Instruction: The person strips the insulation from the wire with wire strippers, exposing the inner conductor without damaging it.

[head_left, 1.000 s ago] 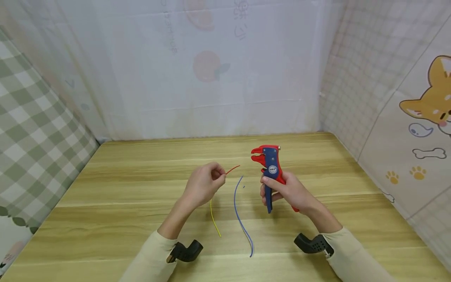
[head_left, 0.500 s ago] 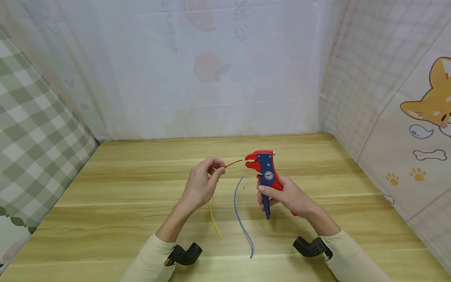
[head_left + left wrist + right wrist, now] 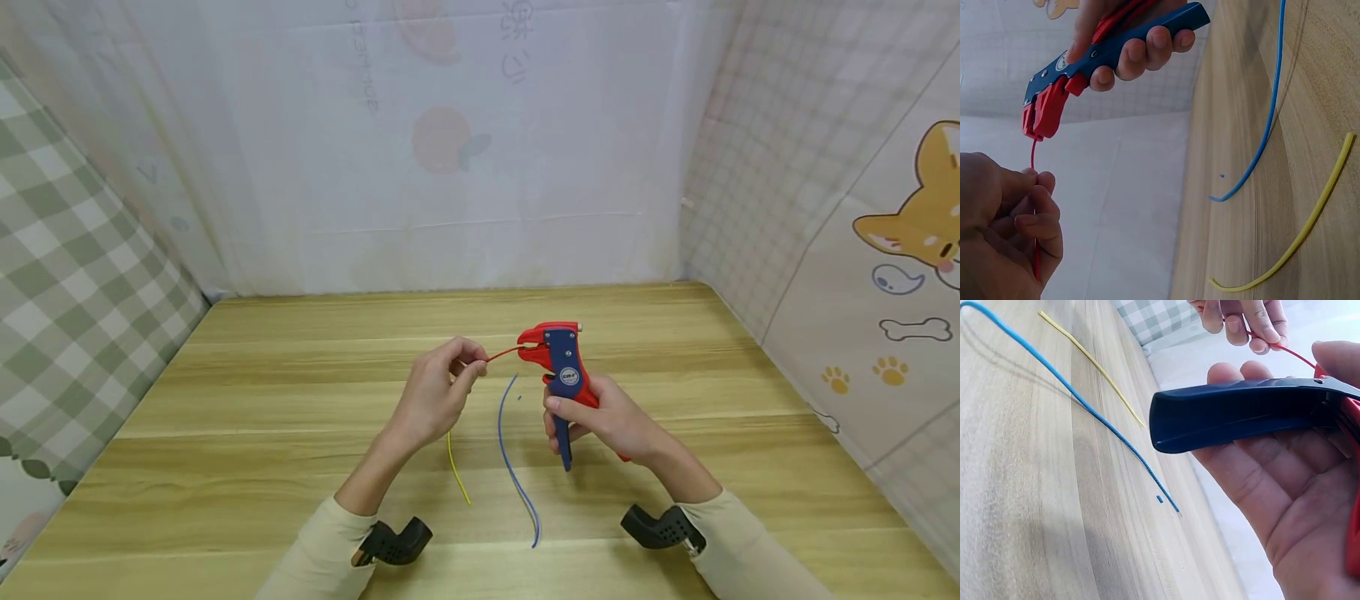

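Note:
My left hand [image 3: 438,392] pinches a thin red wire [image 3: 1034,153] between thumb and fingers, and the wire's end runs into the mouth of the wire stripper. That wire stripper [image 3: 567,358], with red jaws and a blue body, is gripped around its handles by my right hand [image 3: 611,421]. A blue wire [image 3: 506,454] lies curved on the table between the hands; the right wrist view shows a bare tip at its far end. Beside that tip is a tiny blue piece of insulation [image 3: 1160,499]. A yellow wire [image 3: 1310,222] lies partly below my left hand.
The wood-grain table [image 3: 300,358] reaches back to a white printed curtain [image 3: 337,167]. A green checked cloth [image 3: 75,217] hangs at the left, and a wall covering with a cartoon dog [image 3: 915,208] stands at the right.
The wire stripper has moved left and slightly down toward the red wire. The red wire's end, apart from the stripper before, is now inside its jaws. Blue and yellow wires stay put.

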`<state>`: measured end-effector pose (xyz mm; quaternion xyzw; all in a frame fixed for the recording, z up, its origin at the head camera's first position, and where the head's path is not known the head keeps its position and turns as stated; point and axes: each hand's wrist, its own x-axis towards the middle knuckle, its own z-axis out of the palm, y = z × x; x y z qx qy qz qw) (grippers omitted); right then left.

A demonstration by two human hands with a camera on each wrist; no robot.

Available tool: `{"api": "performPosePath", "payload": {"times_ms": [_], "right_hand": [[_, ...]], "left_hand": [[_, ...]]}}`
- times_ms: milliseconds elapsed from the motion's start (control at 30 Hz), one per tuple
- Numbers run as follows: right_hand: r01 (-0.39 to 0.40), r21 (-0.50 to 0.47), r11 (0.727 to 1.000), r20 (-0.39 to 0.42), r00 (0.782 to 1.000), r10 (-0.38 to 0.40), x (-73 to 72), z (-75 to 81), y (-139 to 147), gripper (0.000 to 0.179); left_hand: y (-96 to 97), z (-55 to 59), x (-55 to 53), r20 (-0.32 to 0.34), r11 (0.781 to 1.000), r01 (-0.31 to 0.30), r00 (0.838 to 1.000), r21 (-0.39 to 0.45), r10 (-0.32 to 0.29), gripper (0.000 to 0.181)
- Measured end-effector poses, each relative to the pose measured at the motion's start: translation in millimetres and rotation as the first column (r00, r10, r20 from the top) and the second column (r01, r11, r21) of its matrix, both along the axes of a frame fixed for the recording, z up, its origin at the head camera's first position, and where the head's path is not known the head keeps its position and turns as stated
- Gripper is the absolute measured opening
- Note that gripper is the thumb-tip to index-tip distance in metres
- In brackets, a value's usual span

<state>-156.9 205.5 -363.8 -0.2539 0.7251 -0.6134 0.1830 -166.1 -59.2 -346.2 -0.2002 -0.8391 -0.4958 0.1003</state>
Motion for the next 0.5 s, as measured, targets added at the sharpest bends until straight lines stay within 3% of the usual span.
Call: {"api": "performPosePath", "payload": {"times_ms": [233,500], "right_hand": [[-0.004,-0.002,1.000,0.007,1.000,0.004,0.8,-0.2,-0.3,0.018],[0.002,0.008,1.000,0.022,1.000,-0.003,1.3,-1.7,0.0,0.021]], "left_hand": [[-0.1,0.5,1.0,-0.023,1.000,0.016,1.000,-0.013,-0.016,0.004],[1.2,3.2,4.0,0.007,0.999,0.016,1.000,-0.037,-0.016,0.006]]}}
